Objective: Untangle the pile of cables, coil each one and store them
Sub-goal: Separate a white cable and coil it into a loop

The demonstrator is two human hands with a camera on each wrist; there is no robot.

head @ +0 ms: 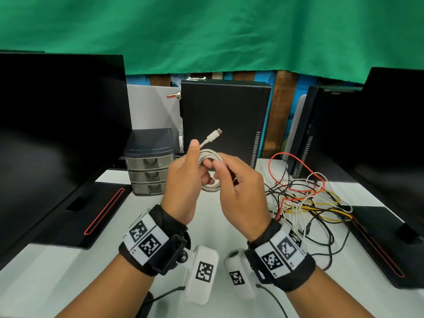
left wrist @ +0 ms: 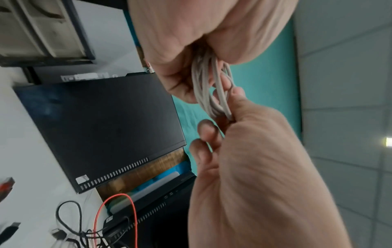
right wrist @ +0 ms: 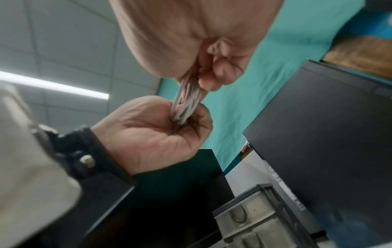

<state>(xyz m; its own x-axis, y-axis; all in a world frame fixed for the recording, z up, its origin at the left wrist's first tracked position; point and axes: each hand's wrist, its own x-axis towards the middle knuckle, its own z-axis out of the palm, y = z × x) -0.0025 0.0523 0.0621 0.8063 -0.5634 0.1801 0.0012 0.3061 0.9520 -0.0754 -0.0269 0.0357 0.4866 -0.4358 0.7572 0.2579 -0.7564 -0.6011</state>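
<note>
A white cable (head: 210, 171) wound into a small coil hangs between both hands above the table. Its USB-C plug (head: 215, 133) sticks up to the right, past the left thumb. My left hand (head: 195, 166) grips the coil's left side with the fingers curled round the loops. At the coil's right side my right hand (head: 226, 174) pinches it between thumb and fingers. The left wrist view shows the loops (left wrist: 212, 94) running from the left hand (left wrist: 186, 55) to the right hand (left wrist: 233, 117). In the right wrist view the right hand (right wrist: 203, 67) and left hand (right wrist: 169, 127) hold the same coil (right wrist: 186, 104).
A tangled pile of red, yellow, white and black cables (head: 305, 198) lies on the white table (head: 68, 271) at the right. A small grey drawer unit (head: 149, 161) stands at the back left. A black computer tower (head: 224, 118) and two monitors (head: 57, 134) (head: 378, 145) ring the workspace.
</note>
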